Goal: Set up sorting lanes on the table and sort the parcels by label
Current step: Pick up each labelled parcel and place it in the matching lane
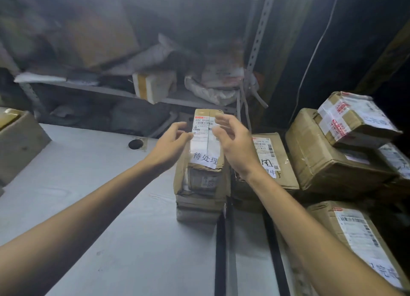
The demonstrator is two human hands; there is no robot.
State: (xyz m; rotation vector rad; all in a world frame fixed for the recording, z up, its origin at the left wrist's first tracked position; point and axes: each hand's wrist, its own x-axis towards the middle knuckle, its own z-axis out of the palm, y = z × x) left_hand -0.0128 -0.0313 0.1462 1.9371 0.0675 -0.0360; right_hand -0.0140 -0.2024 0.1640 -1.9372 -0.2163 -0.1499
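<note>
A stack of narrow cardboard parcels (203, 184) stands on the grey table (93, 207) near its right edge. The top parcel carries a white shipping label and a handwritten paper slip (205, 159). My left hand (170, 143) hovers at the top parcel's left side, fingers apart, holding nothing. My right hand (235, 143) hovers at its right side, fingers spread, also holding nothing. Whether either hand touches the parcel I cannot tell. Just right of the stack lies another labelled box (269, 153), partly hidden by my right wrist.
More brown parcels (328, 156) pile up at the right, one taped box (352, 118) on top and another (359, 238) nearer me. A cardboard box (17, 140) sits at the table's left edge. A metal shelf (106, 89) with packages stands behind. A round hole (135, 144) marks the table.
</note>
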